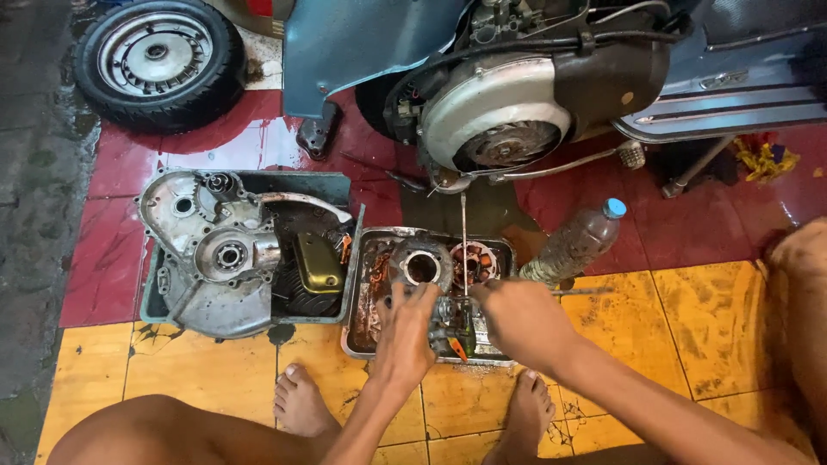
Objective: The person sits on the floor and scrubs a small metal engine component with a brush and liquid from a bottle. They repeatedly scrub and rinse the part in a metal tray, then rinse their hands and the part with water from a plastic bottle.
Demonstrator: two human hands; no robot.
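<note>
While the scooter [551, 77] fills the upper right of the frame with its round engine cover [495, 112] exposed, a loose wheel [159, 60] lies flat in the upper left on wet red tiles. Left of centre, a grey tub [332, 185] holds a big aluminium engine case [211, 258] and a brass-coloured part [317, 263]; so the engine looks already well stripped, my read. Centre frame, a smaller metal tray [357, 340] carries a ring-shaped part [422, 265], a copper-wound coil plate [478, 263] and small oily bits, still loose, nothing visibly refitted. Right of the tray a plastic bottle [575, 244] lies tilted on the yellow tiles. Left hand [407, 331] is over the tray's lower middle, fingers curled onto a small metal part [448, 312]. Right hand [521, 319] is just beside it, closed around a thin rod [463, 245] that stands upright; likely a screwdriver, tip hidden. Both hands meet on that small part inside the tray. Bare feet sit below the tray.
</note>
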